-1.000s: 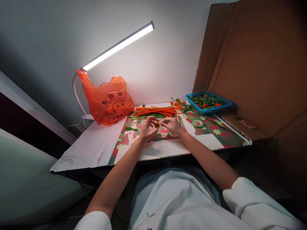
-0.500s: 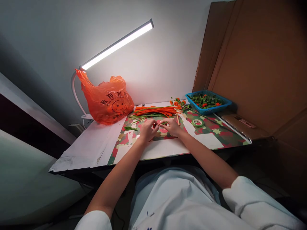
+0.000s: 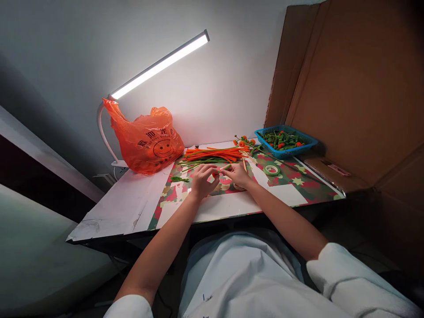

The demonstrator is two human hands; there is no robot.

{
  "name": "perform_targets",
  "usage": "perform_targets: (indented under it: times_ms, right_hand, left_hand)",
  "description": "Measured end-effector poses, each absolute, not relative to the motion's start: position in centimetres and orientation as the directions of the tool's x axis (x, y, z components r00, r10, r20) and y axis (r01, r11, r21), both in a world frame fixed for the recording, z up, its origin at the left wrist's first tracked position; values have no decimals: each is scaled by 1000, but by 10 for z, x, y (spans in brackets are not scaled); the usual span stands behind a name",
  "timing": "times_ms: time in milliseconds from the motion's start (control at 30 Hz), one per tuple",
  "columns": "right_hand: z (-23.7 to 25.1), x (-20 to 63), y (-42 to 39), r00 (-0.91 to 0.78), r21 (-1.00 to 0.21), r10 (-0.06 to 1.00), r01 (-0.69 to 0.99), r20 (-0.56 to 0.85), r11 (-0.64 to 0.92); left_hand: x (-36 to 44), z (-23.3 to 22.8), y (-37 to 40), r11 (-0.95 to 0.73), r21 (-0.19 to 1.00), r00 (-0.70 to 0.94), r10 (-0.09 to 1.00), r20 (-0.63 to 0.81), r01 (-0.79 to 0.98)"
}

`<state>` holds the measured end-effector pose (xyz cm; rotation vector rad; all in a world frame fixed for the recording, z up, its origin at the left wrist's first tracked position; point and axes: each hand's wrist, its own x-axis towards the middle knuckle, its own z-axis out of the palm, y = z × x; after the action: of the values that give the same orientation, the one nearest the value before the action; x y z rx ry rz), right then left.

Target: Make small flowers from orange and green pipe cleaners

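Note:
My left hand (image 3: 203, 181) is closed in a pinch over the table, with a small red-orange piece showing at its fingertips. Close beside it, my right hand (image 3: 240, 176) pinches a short green stem-like piece (image 3: 226, 167). The two pieces appear to meet between my hands, but the fingers hide the join. Just beyond my hands lies a bundle of orange pipe cleaners (image 3: 215, 153), with green pipe cleaners (image 3: 195, 164) along its near side. To the left rests a small green leaf-like piece (image 3: 179, 179). A roll of green tape (image 3: 272, 170) lies to the right.
An orange plastic bag (image 3: 149, 141) stands at the back left under a lit lamp (image 3: 160, 66). At the back right, a blue basket (image 3: 285, 153) holds green leaves and orange flowers. More orange flowers (image 3: 243, 142) lie beside it. Cardboard (image 3: 351, 88) walls the right side.
My left hand has turned slightly, its fingers now more over the top. The green piece at my right fingers shows more plainly, and a red-orange bit has come into sight.

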<state>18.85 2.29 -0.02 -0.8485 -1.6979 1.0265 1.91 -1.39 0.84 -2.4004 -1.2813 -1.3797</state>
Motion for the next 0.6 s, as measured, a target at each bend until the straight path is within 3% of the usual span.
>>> perform_targets:
  times_ms: [267,600]
  right_hand:
    - [-2,187,26,-280,-938,906,49,318,344]
    - [-9,186,31,-286,-943,908,37,307,331]
  left_hand:
    - [24,6,-12,-599,290,249,656,713,747]
    - [24,1,-10,-558,67,288,524,801,827]
